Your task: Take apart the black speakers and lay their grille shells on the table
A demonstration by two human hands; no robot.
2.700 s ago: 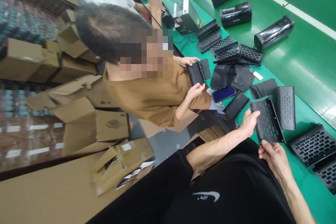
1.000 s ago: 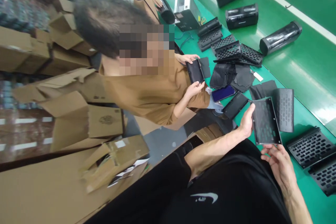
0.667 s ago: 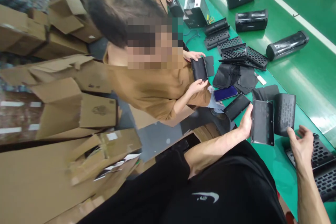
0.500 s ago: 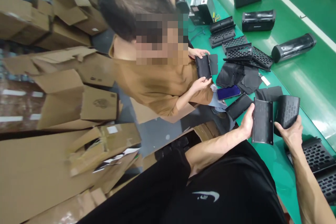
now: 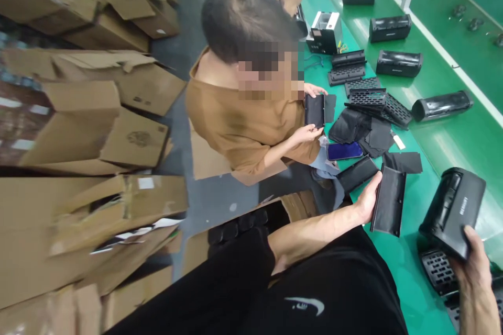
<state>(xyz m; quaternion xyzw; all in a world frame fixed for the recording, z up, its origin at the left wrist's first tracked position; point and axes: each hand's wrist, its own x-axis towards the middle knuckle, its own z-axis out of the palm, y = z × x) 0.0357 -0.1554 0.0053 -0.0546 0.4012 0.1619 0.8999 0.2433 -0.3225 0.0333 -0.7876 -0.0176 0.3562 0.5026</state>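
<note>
My left hand [image 5: 367, 199] grips a black curved panel [image 5: 388, 200] by its left edge, its smooth hollow inside facing up. On the right, my right hand [image 5: 473, 259] is closed around a black speaker housing [image 5: 451, 209], which is tilted and shows pale lettering on its front. Part of that hand is hidden behind the housing. Below it lies a perforated black grille [image 5: 439, 272] on the green table [image 5: 412, 251]. Another black panel [image 5: 357, 174] rests just beyond my left hand.
A co-worker in a brown shirt [image 5: 243, 110] sits to my left, holding a similar panel [image 5: 314, 111]. Black cloth sheets [image 5: 349, 124], a phone [image 5: 345, 151] and more grilles [image 5: 367, 99] cover the table. Several speakers [image 5: 398, 64] line the green belt. Cardboard boxes [image 5: 133, 136] crowd the left.
My right hand has moved right and turned the speaker housing, so its lettered front shows instead of its perforated side. My left hand keeps the panel, now tilted slightly. The view has shifted.
</note>
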